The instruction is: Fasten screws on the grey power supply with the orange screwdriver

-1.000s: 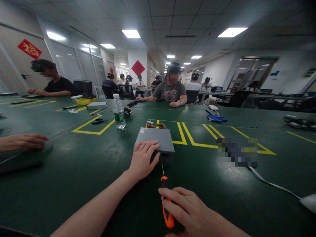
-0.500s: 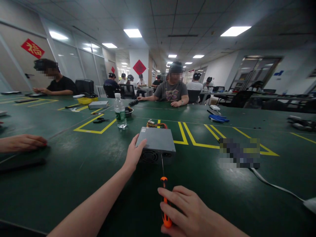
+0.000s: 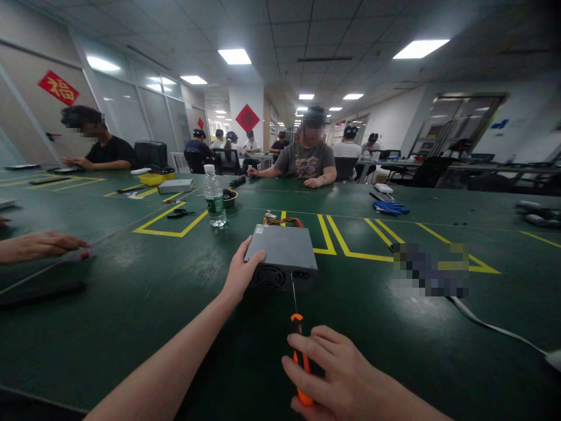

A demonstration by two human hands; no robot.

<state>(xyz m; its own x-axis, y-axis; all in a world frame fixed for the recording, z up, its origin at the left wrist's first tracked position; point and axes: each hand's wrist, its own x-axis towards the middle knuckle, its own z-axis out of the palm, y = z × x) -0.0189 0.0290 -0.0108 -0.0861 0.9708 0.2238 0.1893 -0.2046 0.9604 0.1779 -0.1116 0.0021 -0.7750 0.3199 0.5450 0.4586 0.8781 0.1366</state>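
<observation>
A grey metal computer power supply (image 3: 283, 248) lies on the green table, its fan grille and socket side facing me. Colored wires (image 3: 284, 221) bunch behind it. My left hand (image 3: 240, 269) grips its left edge, thumb on the top and fingers down the side. In my right hand (image 3: 326, 365) is an orange and black screwdriver (image 3: 301, 362), held by the handle between thumb and fingers. Its thin shaft points away from me, and the tip meets the power supply's near face beside the socket. Whether it sits in a screw is too small to tell.
A water bottle (image 3: 214, 199) stands left of the power supply, before a metal bowl (image 3: 230, 199). Blue gloves (image 3: 390, 207) lie at right, beyond a blurred-out object with a white cable (image 3: 486, 327). Another person's hand (image 3: 48, 245) rests at far left; a person (image 3: 309, 155) sits opposite.
The power supply, both my hands and the screwdriver appear slightly further right, along with a small shift of the view. The neighbour's hand at left has lifted off a small red thing.
</observation>
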